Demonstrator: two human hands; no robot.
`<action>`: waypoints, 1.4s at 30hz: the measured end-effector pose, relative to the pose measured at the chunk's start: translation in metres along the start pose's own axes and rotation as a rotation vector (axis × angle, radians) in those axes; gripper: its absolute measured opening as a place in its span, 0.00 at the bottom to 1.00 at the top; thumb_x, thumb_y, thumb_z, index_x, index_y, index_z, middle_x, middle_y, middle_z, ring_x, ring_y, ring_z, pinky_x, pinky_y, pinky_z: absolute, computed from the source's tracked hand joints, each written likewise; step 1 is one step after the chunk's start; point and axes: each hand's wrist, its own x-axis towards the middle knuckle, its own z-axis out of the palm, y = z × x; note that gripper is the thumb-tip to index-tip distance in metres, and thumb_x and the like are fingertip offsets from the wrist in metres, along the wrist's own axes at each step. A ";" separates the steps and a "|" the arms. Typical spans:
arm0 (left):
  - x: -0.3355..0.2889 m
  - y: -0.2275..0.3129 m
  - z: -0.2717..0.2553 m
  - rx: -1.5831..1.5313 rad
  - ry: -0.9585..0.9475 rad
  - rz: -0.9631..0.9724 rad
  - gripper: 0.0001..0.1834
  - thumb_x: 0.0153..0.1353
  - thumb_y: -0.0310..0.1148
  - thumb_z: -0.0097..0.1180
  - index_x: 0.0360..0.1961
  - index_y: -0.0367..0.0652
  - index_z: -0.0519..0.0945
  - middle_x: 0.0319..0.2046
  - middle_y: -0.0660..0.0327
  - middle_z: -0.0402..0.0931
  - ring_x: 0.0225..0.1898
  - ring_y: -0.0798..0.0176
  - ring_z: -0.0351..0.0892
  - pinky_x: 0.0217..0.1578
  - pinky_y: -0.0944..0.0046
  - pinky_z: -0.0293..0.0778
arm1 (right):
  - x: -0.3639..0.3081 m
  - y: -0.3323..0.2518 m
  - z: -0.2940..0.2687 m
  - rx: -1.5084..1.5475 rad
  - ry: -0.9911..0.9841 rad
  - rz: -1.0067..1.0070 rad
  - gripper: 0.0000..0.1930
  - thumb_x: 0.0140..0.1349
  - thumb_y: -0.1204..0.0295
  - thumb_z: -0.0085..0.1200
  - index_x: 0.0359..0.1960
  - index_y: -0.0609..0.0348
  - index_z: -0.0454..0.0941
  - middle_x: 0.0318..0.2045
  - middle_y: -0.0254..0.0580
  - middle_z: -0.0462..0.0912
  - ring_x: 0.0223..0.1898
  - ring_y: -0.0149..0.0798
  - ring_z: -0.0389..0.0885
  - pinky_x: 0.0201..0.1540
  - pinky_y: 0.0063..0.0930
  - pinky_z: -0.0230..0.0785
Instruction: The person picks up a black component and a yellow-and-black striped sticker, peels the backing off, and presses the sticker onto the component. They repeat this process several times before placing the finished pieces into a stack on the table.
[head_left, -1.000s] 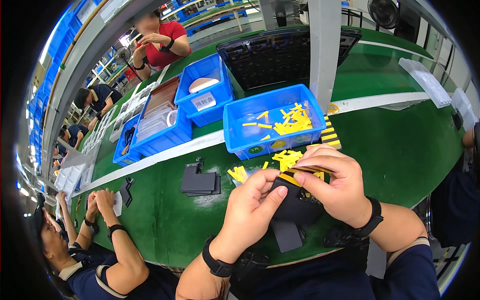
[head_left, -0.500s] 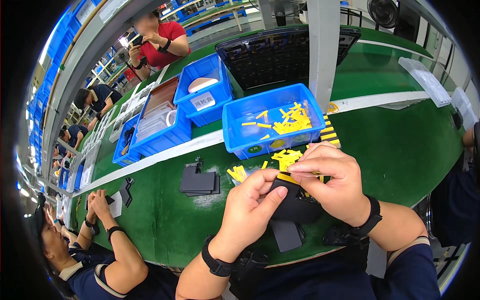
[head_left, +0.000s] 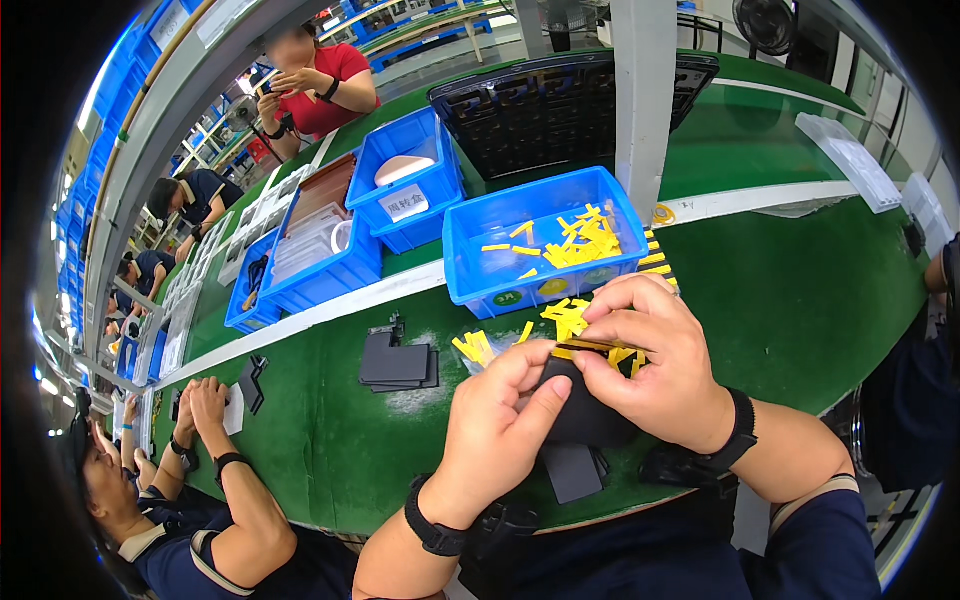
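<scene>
My left hand [head_left: 500, 428] grips a flat black part [head_left: 592, 412] by its left side, thumb on its face. At the part's top edge, my right hand [head_left: 652, 365] pinches a thin dark strip with a yellow edge [head_left: 592, 345]. The strip lies along that edge; how much of it touches is hidden by the fingers. Just beyond my hands are loose yellow strips [head_left: 566, 318], with more yellow strips [head_left: 472, 347] to the left. Several black plates [head_left: 400, 362] are stacked left of my hands. Nearer me, beneath the held part, lie other dark plates [head_left: 573, 474].
A blue bin [head_left: 462, 262] of yellow strips stands beyond my hands, beside a grey post [head_left: 642, 110]. Other blue bins [head_left: 345, 268] line the far left. A co-worker's hands [head_left: 205, 402] handle a dark part at the left. A black tray [head_left: 530, 125] stands behind.
The dark strip now shows stretched along the part's top edge. My right hand's fingers have shifted slightly, and the held part has tilted a little. My left hand keeps its grip.
</scene>
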 end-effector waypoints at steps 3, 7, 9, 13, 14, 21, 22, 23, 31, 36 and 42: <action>0.000 0.003 -0.005 0.012 0.028 -0.014 0.14 0.64 0.24 0.57 0.50 0.33 0.75 0.36 0.60 0.83 0.36 0.76 0.77 0.36 0.72 0.74 | 0.002 -0.001 -0.003 -0.042 -0.021 -0.027 0.08 0.43 0.79 0.65 0.27 0.59 0.80 0.37 0.39 0.77 0.40 0.43 0.76 0.44 0.36 0.69; 0.004 0.002 -0.007 -0.059 0.001 -0.066 0.14 0.64 0.23 0.57 0.49 0.32 0.75 0.38 0.59 0.83 0.38 0.76 0.78 0.38 0.72 0.75 | 0.002 -0.005 -0.004 -0.236 0.018 -0.165 0.10 0.42 0.78 0.65 0.28 0.56 0.79 0.34 0.36 0.77 0.40 0.42 0.77 0.48 0.42 0.69; 0.004 0.002 -0.007 -0.073 0.001 -0.074 0.13 0.64 0.23 0.57 0.49 0.33 0.75 0.38 0.60 0.83 0.38 0.76 0.78 0.38 0.73 0.75 | 0.003 -0.006 -0.007 -0.220 -0.023 -0.264 0.11 0.42 0.78 0.65 0.29 0.56 0.80 0.33 0.34 0.77 0.39 0.41 0.77 0.48 0.44 0.69; 0.003 0.003 -0.005 -0.034 -0.032 -0.060 0.12 0.65 0.22 0.55 0.49 0.33 0.75 0.39 0.60 0.83 0.39 0.76 0.77 0.39 0.73 0.74 | 0.010 -0.001 -0.015 -0.194 0.073 -0.210 0.12 0.41 0.80 0.66 0.29 0.54 0.80 0.30 0.34 0.79 0.35 0.39 0.78 0.48 0.45 0.69; 0.003 0.003 -0.005 -0.040 -0.048 -0.067 0.12 0.65 0.22 0.54 0.50 0.33 0.75 0.39 0.60 0.83 0.39 0.76 0.77 0.39 0.73 0.74 | 0.012 0.001 -0.015 -0.163 0.133 -0.178 0.12 0.40 0.80 0.66 0.29 0.54 0.80 0.31 0.34 0.80 0.34 0.39 0.78 0.48 0.46 0.69; 0.006 0.004 -0.008 -0.218 -0.018 -0.017 0.15 0.66 0.23 0.53 0.53 0.34 0.71 0.42 0.59 0.82 0.41 0.76 0.77 0.41 0.72 0.74 | -0.001 -0.010 -0.006 -0.082 -0.018 -0.219 0.11 0.42 0.80 0.67 0.28 0.54 0.79 0.37 0.33 0.84 0.49 0.45 0.81 0.61 0.57 0.62; 0.006 0.005 -0.007 -0.193 -0.014 -0.007 0.15 0.66 0.23 0.53 0.53 0.34 0.71 0.42 0.59 0.82 0.42 0.75 0.77 0.42 0.72 0.74 | -0.001 -0.009 -0.005 -0.105 -0.003 -0.212 0.11 0.43 0.80 0.67 0.28 0.54 0.79 0.37 0.33 0.84 0.50 0.45 0.80 0.61 0.58 0.61; 0.006 0.006 -0.007 -0.173 -0.005 -0.008 0.15 0.66 0.23 0.53 0.54 0.34 0.70 0.42 0.58 0.82 0.42 0.74 0.78 0.42 0.71 0.74 | -0.001 -0.008 -0.006 -0.131 0.005 -0.183 0.12 0.43 0.79 0.67 0.30 0.54 0.80 0.36 0.32 0.84 0.50 0.44 0.80 0.62 0.58 0.61; 0.001 0.015 -0.007 0.171 -0.072 0.116 0.19 0.66 0.21 0.52 0.58 0.39 0.70 0.42 0.57 0.82 0.43 0.71 0.80 0.42 0.70 0.75 | 0.006 -0.009 -0.009 0.028 0.023 -0.220 0.11 0.43 0.83 0.64 0.28 0.56 0.79 0.30 0.35 0.82 0.44 0.44 0.80 0.55 0.46 0.68; 0.007 0.010 -0.009 -0.278 -0.018 -0.016 0.16 0.67 0.22 0.50 0.56 0.33 0.70 0.44 0.59 0.81 0.44 0.73 0.78 0.45 0.72 0.72 | 0.006 -0.004 -0.009 0.031 0.107 -0.059 0.09 0.45 0.84 0.62 0.30 0.59 0.79 0.27 0.39 0.82 0.32 0.43 0.81 0.39 0.34 0.72; 0.006 0.009 -0.008 -0.319 -0.040 -0.015 0.15 0.68 0.22 0.49 0.55 0.31 0.70 0.46 0.57 0.80 0.46 0.72 0.77 0.48 0.72 0.71 | 0.002 0.000 -0.006 0.133 0.043 0.005 0.07 0.49 0.83 0.61 0.31 0.62 0.80 0.28 0.42 0.83 0.30 0.41 0.81 0.35 0.32 0.71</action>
